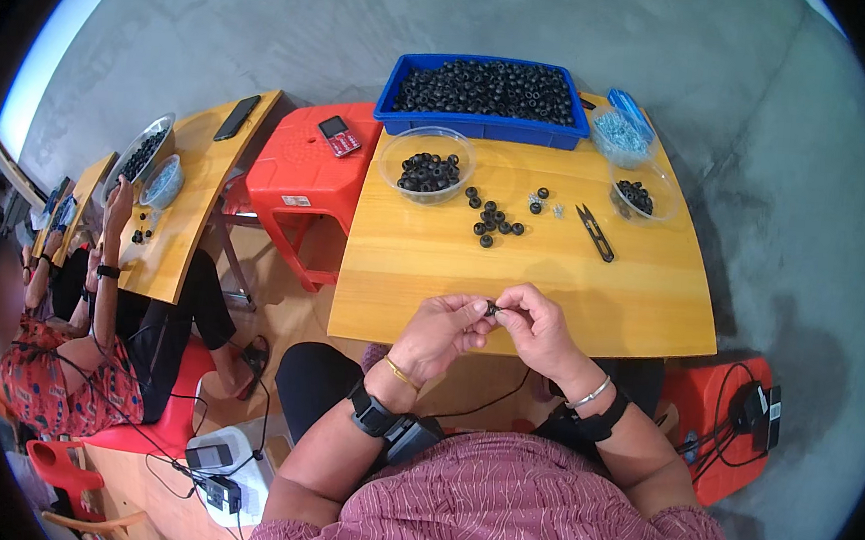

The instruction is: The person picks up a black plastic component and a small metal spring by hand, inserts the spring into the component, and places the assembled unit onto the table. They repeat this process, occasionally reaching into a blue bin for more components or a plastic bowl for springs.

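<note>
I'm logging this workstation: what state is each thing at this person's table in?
Left hand: pinching a small dark piece
Right hand: pinching the same piece
Blue tray: uncovered, filled with black beads
Left clear bowl: uncovered, partly filled
Right clear bowl: uncovered, partly filled
Clear tub: uncovered, filled with pale-blue pieces
Snips: lying unheld, blades seemingly apart
Loose beads: scattered

Table (403, 268) yellow-orange wood grain, tray (483, 128) solid blue, beads (485, 88) black, thread snips (602, 244) black, tangled shreds (621, 133) pale blue. Stool (304, 176) red, keypad phone (339, 139) red and black. Wearer's shirt (506, 506) mauve with pale wavy lines, co-worker's shirt (63, 385) red with dark motifs; left bracelet (402, 373) gold, right bracelet (589, 394) silver.
</note>
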{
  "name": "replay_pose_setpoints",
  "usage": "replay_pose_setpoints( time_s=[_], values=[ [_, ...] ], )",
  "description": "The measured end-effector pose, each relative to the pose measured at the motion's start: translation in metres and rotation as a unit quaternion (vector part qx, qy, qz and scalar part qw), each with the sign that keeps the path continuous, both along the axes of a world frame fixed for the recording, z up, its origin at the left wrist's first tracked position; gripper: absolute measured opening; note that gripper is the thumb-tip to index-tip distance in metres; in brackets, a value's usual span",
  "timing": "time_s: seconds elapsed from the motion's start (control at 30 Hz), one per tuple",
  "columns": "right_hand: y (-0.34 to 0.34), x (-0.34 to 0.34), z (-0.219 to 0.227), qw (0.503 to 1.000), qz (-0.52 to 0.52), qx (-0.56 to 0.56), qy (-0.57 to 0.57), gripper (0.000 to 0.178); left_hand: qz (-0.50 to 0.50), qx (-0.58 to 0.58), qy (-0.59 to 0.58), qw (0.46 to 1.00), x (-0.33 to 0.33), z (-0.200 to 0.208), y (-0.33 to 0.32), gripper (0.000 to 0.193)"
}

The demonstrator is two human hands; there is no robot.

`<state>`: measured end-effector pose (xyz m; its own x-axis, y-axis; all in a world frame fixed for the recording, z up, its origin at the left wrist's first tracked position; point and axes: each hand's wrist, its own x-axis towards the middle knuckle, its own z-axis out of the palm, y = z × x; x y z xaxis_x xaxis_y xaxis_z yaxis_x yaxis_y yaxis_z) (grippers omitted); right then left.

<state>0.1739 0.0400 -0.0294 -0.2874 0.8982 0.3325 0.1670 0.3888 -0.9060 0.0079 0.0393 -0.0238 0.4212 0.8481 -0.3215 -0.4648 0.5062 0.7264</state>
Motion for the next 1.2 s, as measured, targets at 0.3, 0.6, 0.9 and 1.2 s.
replay_pose_setpoints(
  time_s=[0.3,0.6,0.9,1.2],
  values=[
    [0.002,0.006,0.005,0.996,0.017,-0.071,0.047,0.008,0.000,-0.029,-0.088,0.996,-0.002,0.003,-0.007,0.019],
    [0.002,0.003,0.010,0.983,0.055,-0.129,0.116,0.007,0.011,-0.023,-0.113,0.993,-0.004,0.000,-0.008,0.018],
    [0.004,0.005,0.002,0.976,0.056,-0.148,0.150,0.006,0.032,-0.016,-0.079,0.996,-0.002,-0.002,-0.007,0.017],
    [0.004,0.003,0.002,0.982,0.045,-0.124,0.135,0.005,0.043,-0.008,-0.066,0.997,-0.001,-0.003,-0.007,0.016]
  ],
)
